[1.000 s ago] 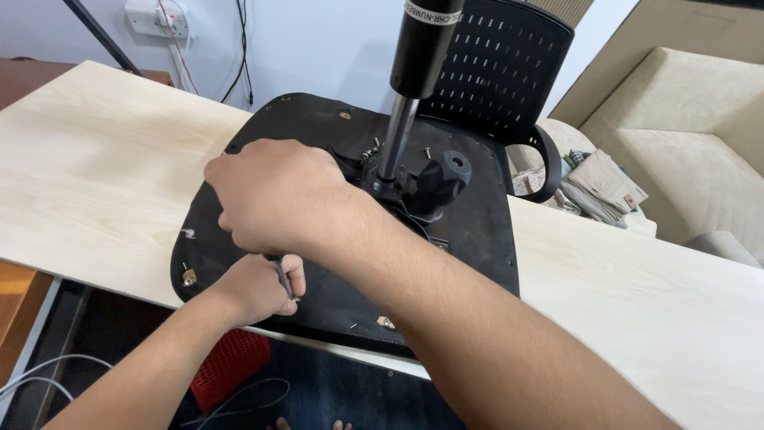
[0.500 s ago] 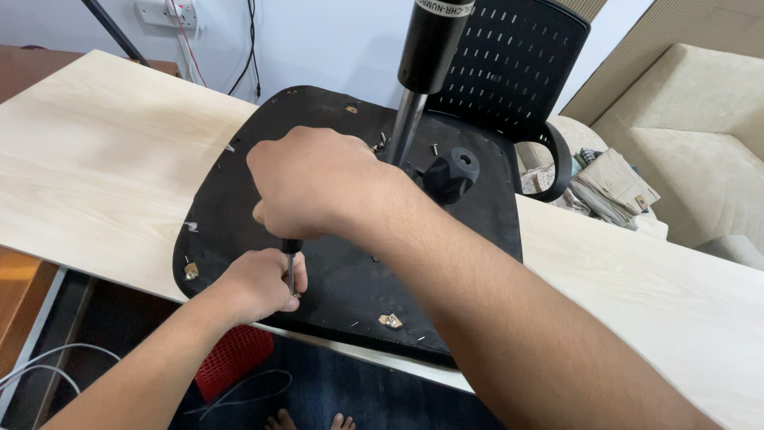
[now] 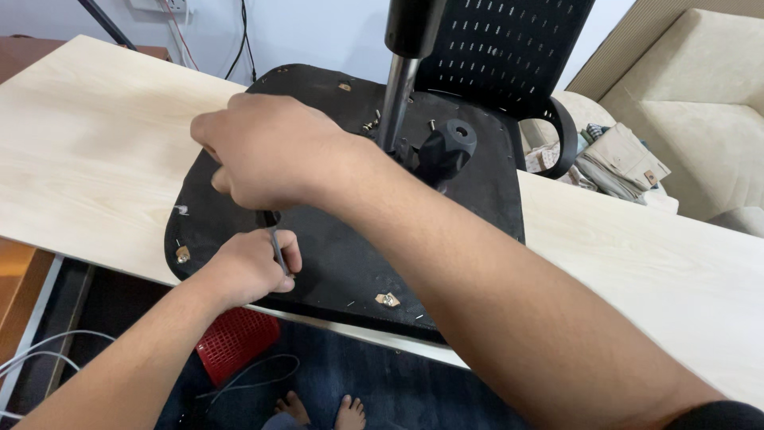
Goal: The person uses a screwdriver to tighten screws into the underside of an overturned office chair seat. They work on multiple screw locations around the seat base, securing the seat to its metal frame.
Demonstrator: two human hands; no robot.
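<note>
An upturned office chair lies on a light wooden table (image 3: 87, 135), its black seat underside (image 3: 477, 183) facing up. A metal gas-lift column (image 3: 398, 87) rises from the seat's middle beside a black knob (image 3: 450, 143). My right hand (image 3: 267, 151) is closed in a fist above the seat's left part, gripping the top of a thin metal tool (image 3: 278, 247). My left hand (image 3: 251, 267) pinches the lower end of that tool against the seat near its front edge.
The chair's black mesh back (image 3: 509, 56) and an armrest (image 3: 557, 139) stand at the far side. A beige sofa (image 3: 700, 119) with folded cloth is at the right. A red basket (image 3: 235, 338), cables and bare feet (image 3: 322, 410) are on the floor below.
The view has shifted slightly. My right hand stays fisted over the tool and has moved a little left and toward me; my left hand keeps pinching the tool's lower end.
</note>
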